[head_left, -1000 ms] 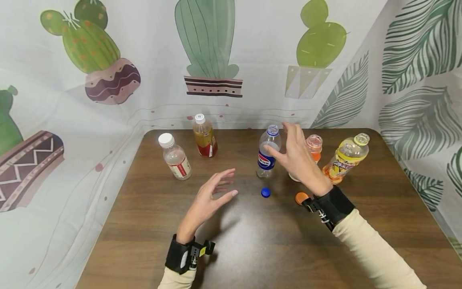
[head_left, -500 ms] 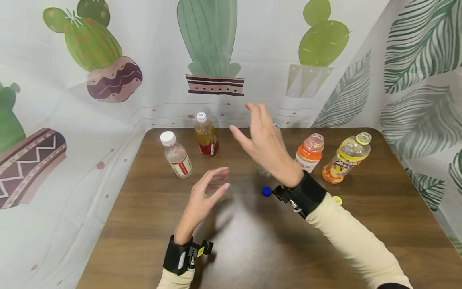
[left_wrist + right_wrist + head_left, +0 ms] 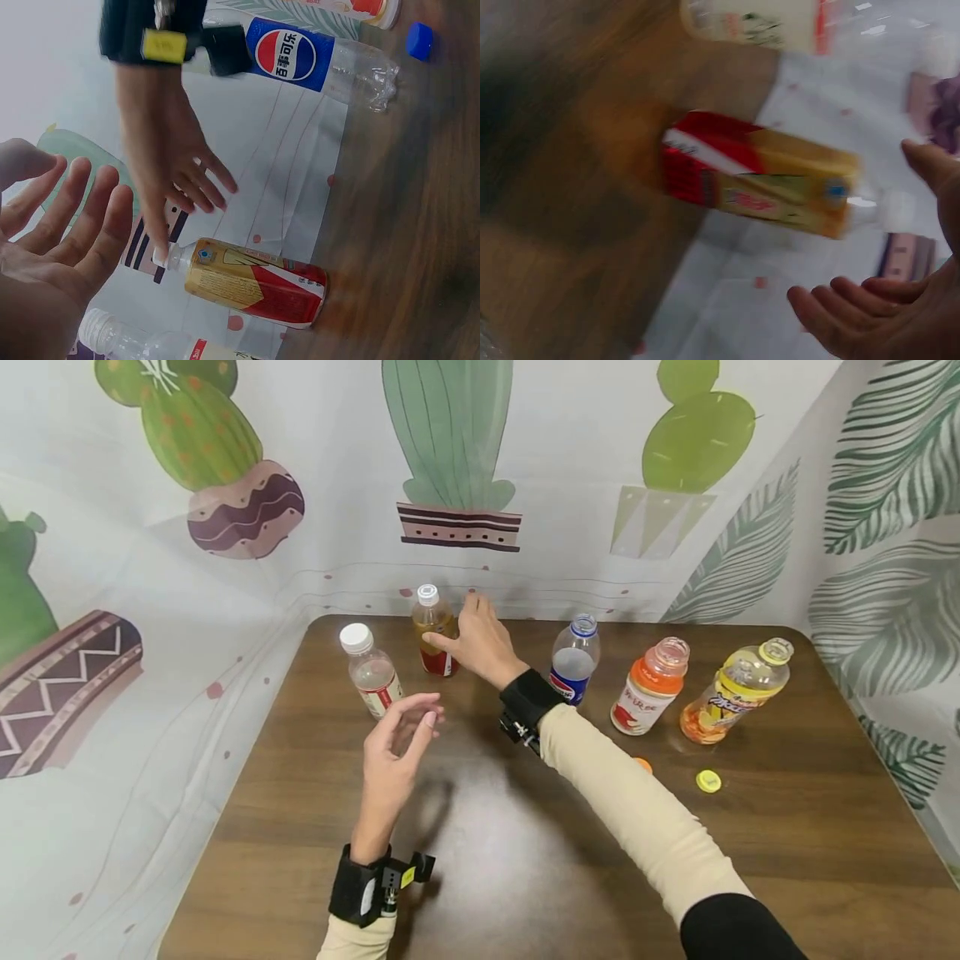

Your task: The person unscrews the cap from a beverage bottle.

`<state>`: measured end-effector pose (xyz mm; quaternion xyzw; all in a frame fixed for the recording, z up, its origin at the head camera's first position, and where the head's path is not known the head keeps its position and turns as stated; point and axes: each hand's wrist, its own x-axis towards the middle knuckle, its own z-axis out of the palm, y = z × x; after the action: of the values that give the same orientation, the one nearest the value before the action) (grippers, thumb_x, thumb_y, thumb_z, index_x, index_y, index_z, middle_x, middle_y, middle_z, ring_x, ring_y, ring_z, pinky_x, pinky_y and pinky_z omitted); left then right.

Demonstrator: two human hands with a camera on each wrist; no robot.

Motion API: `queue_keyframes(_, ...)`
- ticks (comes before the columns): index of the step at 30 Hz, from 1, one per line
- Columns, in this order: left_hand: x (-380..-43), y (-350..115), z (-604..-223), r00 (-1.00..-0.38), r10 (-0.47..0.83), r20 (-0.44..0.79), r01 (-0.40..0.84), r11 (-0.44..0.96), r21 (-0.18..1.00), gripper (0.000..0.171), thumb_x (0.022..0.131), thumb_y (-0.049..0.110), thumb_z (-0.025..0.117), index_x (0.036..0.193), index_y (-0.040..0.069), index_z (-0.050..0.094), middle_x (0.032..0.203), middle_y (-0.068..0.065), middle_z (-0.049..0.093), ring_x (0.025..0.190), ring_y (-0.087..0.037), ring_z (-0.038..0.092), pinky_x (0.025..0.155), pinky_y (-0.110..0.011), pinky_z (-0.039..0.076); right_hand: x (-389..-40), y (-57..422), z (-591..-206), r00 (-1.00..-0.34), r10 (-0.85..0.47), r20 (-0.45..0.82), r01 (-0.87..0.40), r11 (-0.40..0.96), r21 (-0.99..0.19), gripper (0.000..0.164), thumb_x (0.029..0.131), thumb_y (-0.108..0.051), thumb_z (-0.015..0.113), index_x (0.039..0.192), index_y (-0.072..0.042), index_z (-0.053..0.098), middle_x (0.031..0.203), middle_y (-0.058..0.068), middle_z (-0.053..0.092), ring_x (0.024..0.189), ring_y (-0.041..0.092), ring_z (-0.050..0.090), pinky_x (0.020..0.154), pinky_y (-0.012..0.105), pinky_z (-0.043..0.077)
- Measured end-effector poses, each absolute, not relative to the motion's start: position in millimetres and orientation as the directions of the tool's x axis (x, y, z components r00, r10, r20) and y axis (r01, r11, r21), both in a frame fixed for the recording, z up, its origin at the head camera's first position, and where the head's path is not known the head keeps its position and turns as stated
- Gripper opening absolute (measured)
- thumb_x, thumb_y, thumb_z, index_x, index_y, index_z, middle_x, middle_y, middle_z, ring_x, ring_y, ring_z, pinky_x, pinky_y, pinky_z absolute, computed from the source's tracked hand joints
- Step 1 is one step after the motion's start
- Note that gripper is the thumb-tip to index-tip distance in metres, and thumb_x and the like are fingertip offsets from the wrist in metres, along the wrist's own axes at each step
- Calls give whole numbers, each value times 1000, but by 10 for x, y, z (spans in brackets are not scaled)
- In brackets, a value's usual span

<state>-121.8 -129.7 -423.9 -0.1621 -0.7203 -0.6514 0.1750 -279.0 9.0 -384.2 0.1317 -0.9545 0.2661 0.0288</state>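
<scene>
My right hand (image 3: 483,639) reaches to the back of the table, thumb and fingers spread on either side of a bottle with a red and gold label (image 3: 441,662). That bottle stands upright with its white cap on; the right wrist view shows a gap between the spread fingers (image 3: 840,307) and the bottle neck. My left hand (image 3: 390,743) hovers nearer me, fingers loosely bent and holding nothing. Just behind it stands a clear bottle with a wide white cap (image 3: 357,638) and a cream and red label, its lower part hidden by the fingers.
Three uncapped bottles stand to the right: a Pepsi bottle (image 3: 574,662), an orange-necked bottle (image 3: 649,687) and a yellow-labelled bottle (image 3: 731,697). A yellow cap (image 3: 708,781), a half-hidden orange cap (image 3: 642,765) and a blue cap (image 3: 420,40) lie on the table. A printed cloth (image 3: 330,518) hangs behind.
My right hand has swept left, from beside the Pepsi bottle to the red and gold bottle. My left hand has drifted slightly left, toward the wide-capped bottle.
</scene>
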Motion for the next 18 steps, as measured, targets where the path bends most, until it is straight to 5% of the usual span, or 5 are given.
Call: queue_keyframes(18, -1221, -1419, -4330, -892, -6, 452, 448, 120, 886, 25, 97, 1, 59, 121, 3, 64, 106, -19, 68, 95, -18, 67, 80, -28, 58, -3192, -215, -4106, -973, -221, 70, -227, 845, -485, 81, 89, -54, 68, 141, 1, 38, 135, 17, 52, 125, 31, 52, 101, 42, 50)
